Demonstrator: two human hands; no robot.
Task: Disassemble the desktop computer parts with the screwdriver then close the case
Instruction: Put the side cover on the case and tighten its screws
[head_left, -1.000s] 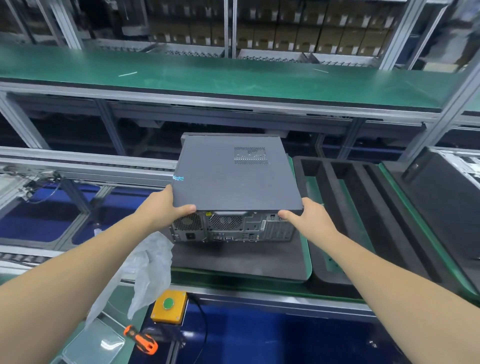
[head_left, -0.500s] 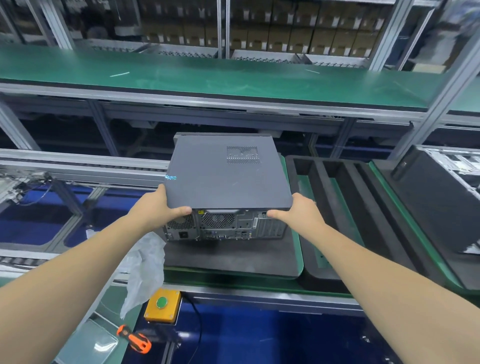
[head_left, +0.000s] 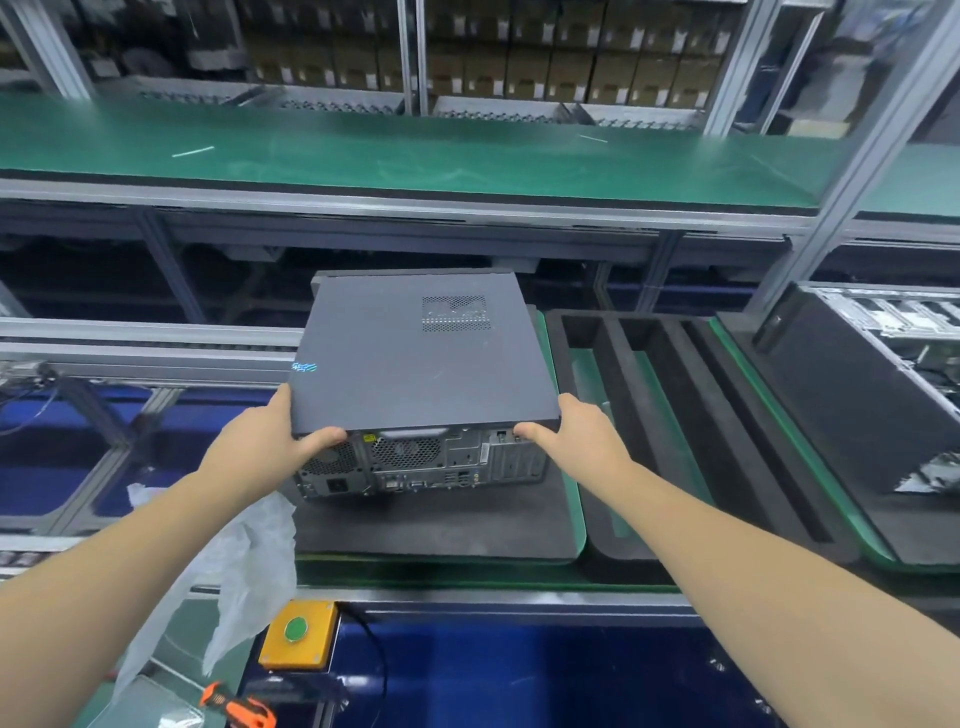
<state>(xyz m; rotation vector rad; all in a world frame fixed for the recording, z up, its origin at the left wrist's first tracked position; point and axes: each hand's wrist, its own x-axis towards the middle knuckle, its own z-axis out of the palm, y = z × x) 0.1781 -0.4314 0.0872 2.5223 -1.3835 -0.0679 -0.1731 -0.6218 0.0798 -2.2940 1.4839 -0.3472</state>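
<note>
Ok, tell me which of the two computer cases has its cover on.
The centre computer case gripped by the left hand and right hand. The case at far right is open, showing its metal insides.

Black foam tray (head_left: 675, 415) w/ long slots sits right of a dark foam pad (head_left: 441, 525), crumpled plastic bag (head_left: 244, 566) lower left, yellow box w/ green button (head_left: 298, 635) beside it, 2nd open chassis (head_left: 883, 395) far right.
</note>
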